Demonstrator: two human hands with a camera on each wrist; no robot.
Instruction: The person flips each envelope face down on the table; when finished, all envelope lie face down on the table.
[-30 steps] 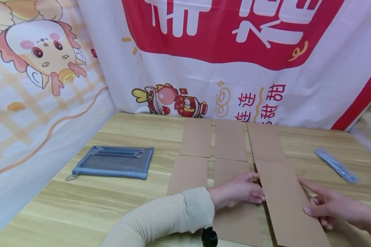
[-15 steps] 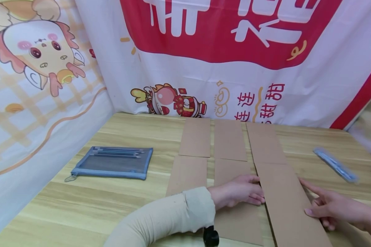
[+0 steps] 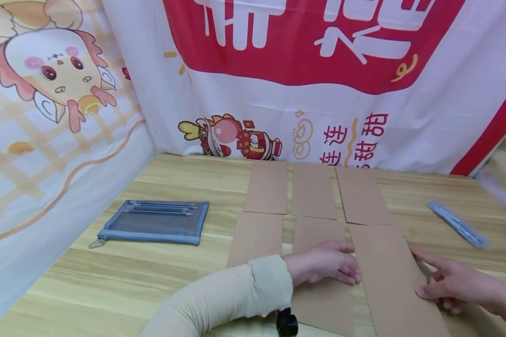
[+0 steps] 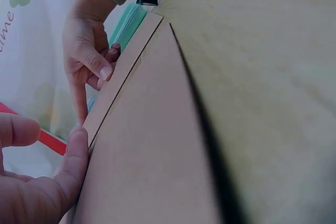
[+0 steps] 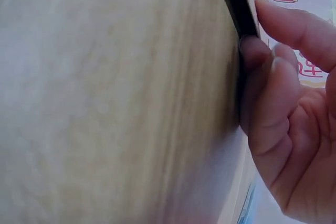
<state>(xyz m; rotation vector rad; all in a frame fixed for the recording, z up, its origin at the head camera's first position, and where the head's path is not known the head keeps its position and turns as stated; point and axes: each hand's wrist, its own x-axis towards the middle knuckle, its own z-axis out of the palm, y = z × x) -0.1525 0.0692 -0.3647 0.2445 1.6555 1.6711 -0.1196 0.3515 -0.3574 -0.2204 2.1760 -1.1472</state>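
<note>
On the wooden table (image 3: 109, 281), six cardboard pieces lie in two rows of three. The near-right strip (image 3: 394, 276), the longest, runs from the table's middle toward 5 o'clock, its far end just short of the far-right piece (image 3: 362, 194).

Left hand (image 3: 326, 262): lies flat on the near-middle piece (image 3: 320, 299), fingers straight and pointing to 3 o'clock, tips at the strip's left edge. Left wrist view shows the thumb (image 4: 71, 166) laid against that edge. Nothing is gripped; the hand only rests and presses.

Right hand (image 3: 453, 283): at the strip's right edge, at 3 o'clock from the left hand. Thumb tip (image 3: 421, 292) presses the strip's top; index finger reaches along the edge toward 10 o'clock. The other fingers curl below the edge. In the right wrist view the fingertips (image 5: 252, 51) meet the dark edge of the cardboard. A light pinch at the edge, not a full grasp.

Round about: blue mesh pouch (image 3: 156, 222) with pens inside at 9 o'clock, well apart from the cardboard. Clear-blue packet (image 3: 457, 224) at 2 o'clock of the strip, near the table's right side. Printed cloth (image 3: 278, 70) hangs behind and to the left.
</note>
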